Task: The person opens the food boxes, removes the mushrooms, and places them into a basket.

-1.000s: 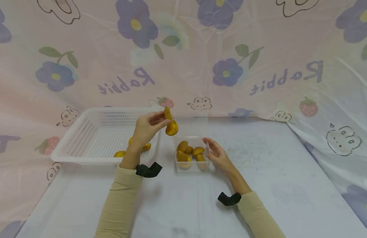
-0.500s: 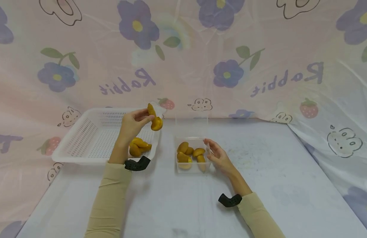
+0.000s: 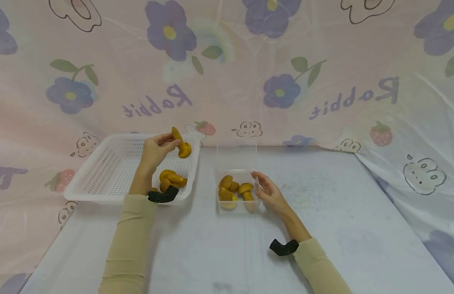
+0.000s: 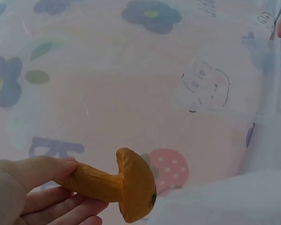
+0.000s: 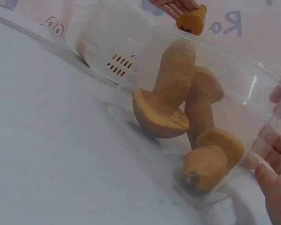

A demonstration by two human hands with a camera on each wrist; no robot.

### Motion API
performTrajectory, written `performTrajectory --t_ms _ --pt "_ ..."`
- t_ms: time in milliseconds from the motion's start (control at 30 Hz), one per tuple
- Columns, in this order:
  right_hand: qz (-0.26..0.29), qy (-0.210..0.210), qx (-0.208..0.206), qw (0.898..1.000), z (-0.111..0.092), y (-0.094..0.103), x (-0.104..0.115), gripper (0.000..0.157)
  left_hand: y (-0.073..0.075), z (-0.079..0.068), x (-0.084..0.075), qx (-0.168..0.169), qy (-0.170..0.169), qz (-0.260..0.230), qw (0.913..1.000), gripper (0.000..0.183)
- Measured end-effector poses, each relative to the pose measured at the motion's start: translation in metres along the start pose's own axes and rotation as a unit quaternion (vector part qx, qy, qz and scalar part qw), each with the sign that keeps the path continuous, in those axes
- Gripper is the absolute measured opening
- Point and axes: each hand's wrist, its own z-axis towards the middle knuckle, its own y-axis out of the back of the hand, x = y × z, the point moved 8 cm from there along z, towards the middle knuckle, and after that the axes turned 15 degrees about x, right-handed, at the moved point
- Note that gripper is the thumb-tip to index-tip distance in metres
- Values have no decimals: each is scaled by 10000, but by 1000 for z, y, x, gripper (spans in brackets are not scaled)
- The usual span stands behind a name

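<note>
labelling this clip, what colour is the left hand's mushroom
The mushroom is golden orange; the left wrist view shows it best.

The box [image 5: 251, 89] is clear, glossy plastic; the basket [image 3: 101, 197], smooth, opaque plastic. The mushrooms [image 5: 174, 72] look mostly matt, slightly rough; the sleeves [image 3: 129, 241], creased, matt cloth.
</note>
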Motion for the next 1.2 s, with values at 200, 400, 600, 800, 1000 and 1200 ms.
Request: performTrajectory --t_ms 200,400,600,800,1000,1200 --pt "75 -12 21 10000 1 0 0 59 4 9 21 95 385 -526 9978 64" --pt "61 26 31 10000 2 -1 1 58 5 11 39 88 671 -953 9931 62" --pt "66 151 37 9999 2 -1 2 58 1 13 52 257 929 -821 9920 62" --pt "43 153 17 9999 0 1 1 58 -5 17 67 449 1289 -541 9892 61" --pt "-1 188 53 9998 -1 1 0 58 -11 19 68 768 1160 -490 9891 56" --pt "102 324 76 9994 -1 -1 1 59 2 11 56 518 1093 -231 9924 57"
